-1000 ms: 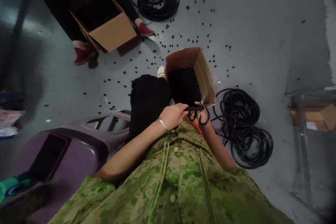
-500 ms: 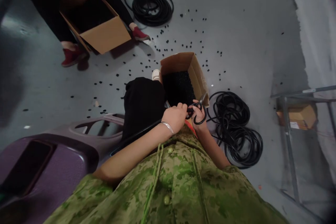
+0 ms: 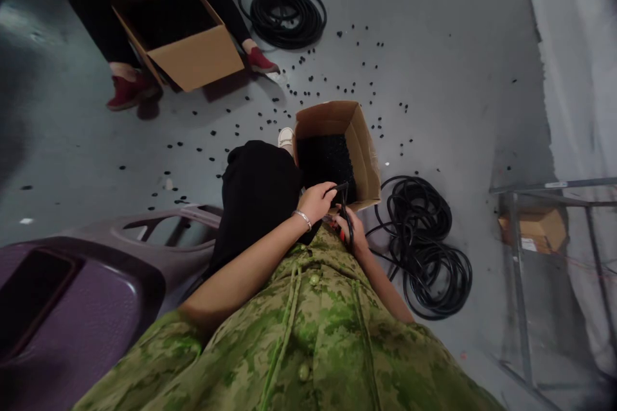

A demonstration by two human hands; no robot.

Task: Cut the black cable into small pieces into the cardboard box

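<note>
My left hand [image 3: 315, 203], with a silver bracelet at its wrist, is closed around a thin black hose [image 3: 336, 189], whose end sticks out to the right past my fingers. My right hand [image 3: 355, 231] grips a pair of black-handled scissors [image 3: 345, 213]. Their blades point up and away from me and meet the hose end; whether they are fully closed on it is too small to tell. Something red shows beside my right fingers. Just beyond both hands, a cardboard box [image 3: 365, 153] holds a heap of small black pieces [image 3: 328, 157].
Coiled black hose [image 3: 436, 257] lies on the floor at right, another coil [image 3: 288, 13] farther off. Black bits are scattered around. A person in red shoes straddles a second box [image 3: 197, 59]. A purple stool [image 3: 120, 308] bearing a phone stands left, a metal frame [image 3: 519, 282] right.
My right hand has moved down and left, and the scissors have turned so their blades reach the hose. My left hand has shifted slightly up and left.
</note>
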